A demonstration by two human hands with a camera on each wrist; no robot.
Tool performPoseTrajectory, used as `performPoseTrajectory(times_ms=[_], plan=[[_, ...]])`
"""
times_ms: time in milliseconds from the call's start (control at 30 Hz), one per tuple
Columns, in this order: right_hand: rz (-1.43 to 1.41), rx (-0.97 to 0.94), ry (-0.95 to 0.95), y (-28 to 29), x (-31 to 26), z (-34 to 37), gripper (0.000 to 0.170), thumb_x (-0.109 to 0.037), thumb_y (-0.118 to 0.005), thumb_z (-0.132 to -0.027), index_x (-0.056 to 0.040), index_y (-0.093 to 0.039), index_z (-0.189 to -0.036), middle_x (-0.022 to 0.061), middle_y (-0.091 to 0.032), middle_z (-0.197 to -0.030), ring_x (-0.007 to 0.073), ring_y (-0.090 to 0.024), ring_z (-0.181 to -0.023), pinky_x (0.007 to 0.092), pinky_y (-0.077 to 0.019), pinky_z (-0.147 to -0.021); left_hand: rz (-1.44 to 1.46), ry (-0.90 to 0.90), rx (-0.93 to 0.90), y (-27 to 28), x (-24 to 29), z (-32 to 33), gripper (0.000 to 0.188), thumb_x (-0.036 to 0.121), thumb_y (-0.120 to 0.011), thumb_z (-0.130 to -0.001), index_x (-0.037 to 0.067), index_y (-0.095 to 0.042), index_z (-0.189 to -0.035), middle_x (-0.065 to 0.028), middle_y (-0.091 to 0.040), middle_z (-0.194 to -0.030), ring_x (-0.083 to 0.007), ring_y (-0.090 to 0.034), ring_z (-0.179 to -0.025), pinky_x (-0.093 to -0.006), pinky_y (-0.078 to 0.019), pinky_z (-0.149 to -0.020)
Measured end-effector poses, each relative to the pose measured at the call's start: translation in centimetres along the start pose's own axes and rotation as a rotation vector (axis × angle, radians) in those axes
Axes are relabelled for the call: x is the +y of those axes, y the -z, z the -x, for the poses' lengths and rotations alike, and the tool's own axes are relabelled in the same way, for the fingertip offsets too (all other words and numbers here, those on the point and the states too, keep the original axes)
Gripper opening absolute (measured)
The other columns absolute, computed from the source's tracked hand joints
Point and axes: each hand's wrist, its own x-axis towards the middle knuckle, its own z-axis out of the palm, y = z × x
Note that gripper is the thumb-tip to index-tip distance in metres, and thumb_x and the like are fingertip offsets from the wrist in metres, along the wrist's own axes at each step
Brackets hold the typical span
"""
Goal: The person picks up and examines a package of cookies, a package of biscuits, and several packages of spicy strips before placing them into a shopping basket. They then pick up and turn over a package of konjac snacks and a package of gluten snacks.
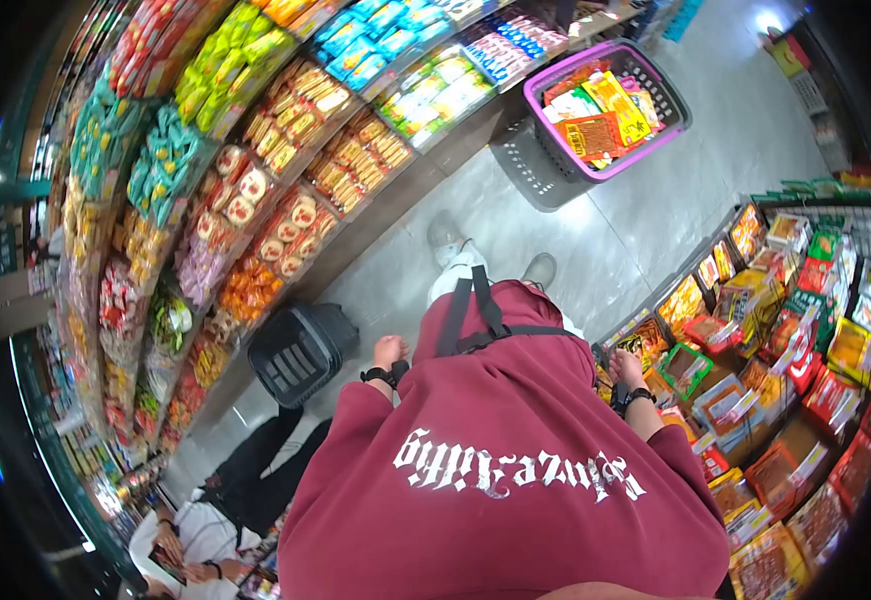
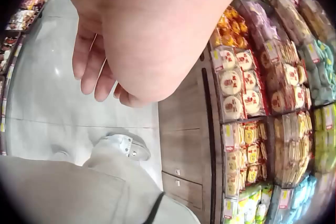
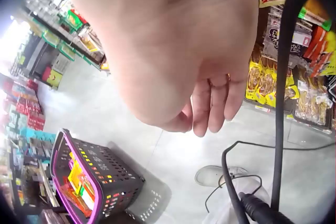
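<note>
Packaged snacks (image 1: pixel 777 472) filled the display on the right, many of them in red, yellow and orange wrappers, and the right hand (image 1: pixel 627 368) hung close to their near left edge. Its grip was loose and empty, the fingers relaxed and slightly bent beside one another. The left hand (image 1: pixel 389 352) hung in the same slack way on the other side, its fingers gently bent around nothing. In the head view a dark basket (image 1: pixel 297 352) with slots sat on the floor to the left of that hand, near the foot of the long shelf.

That shelf ran along the left with rows of bins: round biscuits (image 1: pixel 293 232) in clear packs, teal packets (image 1: pixel 163 165) farther left, and blue packets (image 1: pixel 360 50) toward the far end. A purple-rimmed basket (image 1: pixel 667 98) stood on the floor far ahead, well apart from both hands, with a yellow packet (image 1: pixel 620 105) and other bright packs inside.

The person wore a maroon top (image 1: pixel 495 430) with white lettering. Another person (image 1: pixel 200 545), in white and black, was at the near left. A black cable (image 3: pixel 283 103) hung in front of the right wrist camera.
</note>
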Motion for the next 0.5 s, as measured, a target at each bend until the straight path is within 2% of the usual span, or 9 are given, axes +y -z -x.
performPoseTrajectory(times_ms=[100, 133, 233, 267, 333, 433, 500], plan=[[0.055, -0.069, -0.056, -0.5, -0.1, -2.4, 0.019, -0.028, -0.058, -0.099, -0.0128, -0.062, -0.088, -0.0029, -0.052, -0.066, 0.0114, -0.051, -0.051, 0.0274, -0.0394, -0.045, 0.013, -0.004, 0.112, -1.6, -2.6, 1.4, 0.019, 0.016, -0.057, -0.097, 0.001, -0.064, -0.105, -0.0132, -0.069, -0.086, -0.0260, -0.068, -0.074, -0.0389, -0.0527, -0.062], [0.086, -0.360, -0.139, 1.2, -0.1, -5.5, 0.022, -0.029, -0.059, -0.099, -0.0142, -0.061, -0.083, -0.0010, -0.058, -0.068, 0.0139, -0.055, -0.055, 0.0308, -0.0466, -0.053, -0.135, -0.043, 0.067, -2.5, -1.3, 3.5, 0.021, 0.018, -0.055, -0.099, 0.001, -0.065, -0.105, -0.0153, -0.071, -0.090, -0.0293, -0.070, -0.080, -0.0430, -0.0537, -0.067], [0.340, -0.303, 0.005, -3.6, -4.4, -4.5, 0.022, -0.026, -0.058, -0.099, -0.0138, -0.059, -0.081, -0.0012, -0.055, -0.066, 0.0139, -0.050, -0.051, 0.0308, -0.0440, -0.051, -1.368, -0.796, -0.113, -0.4, -4.8, -1.3, 0.023, 0.021, -0.054, -0.099, 0.001, -0.065, -0.102, -0.0137, -0.072, -0.092, -0.0281, -0.070, -0.081, -0.0439, -0.0540, -0.068], [0.291, -0.272, 0.119, -5.9, -6.2, -2.8, 0.018, -0.024, -0.059, -0.099, -0.0136, -0.059, -0.084, -0.0023, -0.055, -0.067, 0.0128, -0.053, -0.053, 0.0304, -0.0431, -0.050, -1.243, -0.718, -0.107, -0.5, -4.9, -1.5, 0.024, 0.021, -0.054, -0.099, 0.001, -0.066, -0.102, -0.0129, -0.072, -0.092, -0.0267, -0.070, -0.080, -0.0425, -0.0543, -0.068], [0.246, -0.284, 0.289, -9.6, -9.7, -2.0, 0.011, -0.025, -0.062, -0.098, -0.0134, -0.062, -0.096, -0.0007, -0.063, -0.079, 0.0122, -0.061, -0.066, 0.0287, -0.0475, -0.057, -0.994, -0.565, -0.094, -1.0, -3.0, -2.2, 0.024, 0.022, -0.054, -0.099, 0.001, -0.066, -0.101, -0.0113, -0.073, -0.092, -0.0239, -0.071, -0.078, -0.0396, -0.0547, -0.067], [0.248, -0.199, 0.375, -14.9, -14.4, 2.8, 0.016, -0.025, -0.065, -0.098, -0.0138, -0.064, -0.110, 0.0013, -0.067, -0.095, 0.0123, -0.065, -0.081, 0.0271, -0.0511, -0.067, -0.192, -0.100, 0.030, -3.9, 5.0, 2.0, 0.022, 0.022, -0.057, -0.098, 0.002, -0.066, -0.100, -0.0089, -0.072, -0.088, -0.0202, -0.070, -0.075, -0.0352, -0.0543, -0.066], [0.310, -0.189, 0.383, -16.8, -15.9, 4.4, 0.020, -0.025, -0.065, -0.099, -0.0140, -0.064, -0.115, 0.0022, -0.068, -0.101, 0.0121, -0.064, -0.085, 0.0268, -0.0519, -0.072, -0.217, -0.158, 0.049, -3.8, 7.2, -0.4, 0.020, 0.021, -0.057, -0.098, 0.003, -0.065, -0.103, -0.0083, -0.072, -0.086, -0.0182, -0.070, -0.074, -0.0329, -0.0539, -0.065]])
